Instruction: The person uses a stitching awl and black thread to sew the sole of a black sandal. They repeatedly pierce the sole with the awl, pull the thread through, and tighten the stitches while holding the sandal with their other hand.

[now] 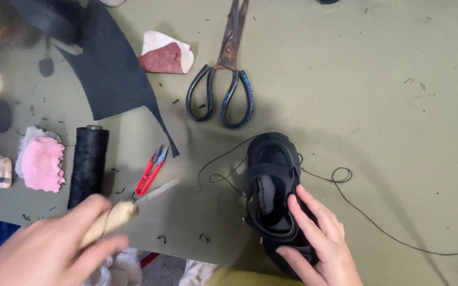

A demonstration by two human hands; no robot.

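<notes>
Black rubber and straps make up the small sandal [271, 185] that I am watching at the lower centre of the frame, lying on the olive-green work surface [377, 106]; the right hand [319, 238] is resting on its heel end, fingers spread flat across the straps and thumb tucked against the side, pressing it down rather than closing round it; a black thread [367, 212] is trailing from the sandal, looping to its right and running off toward the right edge, with another loop lying just to the sandal's left; the left hand [49, 243] is coming in blurred at the lower left, fingers curled round a pale wooden handle [109, 222] of a tool whose thin metal tip is pointing toward the middle of the frame; I am unable to tell what kind of tool it is through the blur; just above that tip, small red thread snips [152, 169] are lying; to their left a spool of black thread [87, 164] is lying on its side, and beside it a pink scalloped scrap [43, 164]; a large piece of black sheet material [112, 69] is occupying the upper left, with a reddish-brown and white scrap [165, 55] near its right edge; big rusty scissors with black handles [223, 69] are lying at the upper centre, well apart from the sandal; small black offcuts are scattered across the surface.
</notes>
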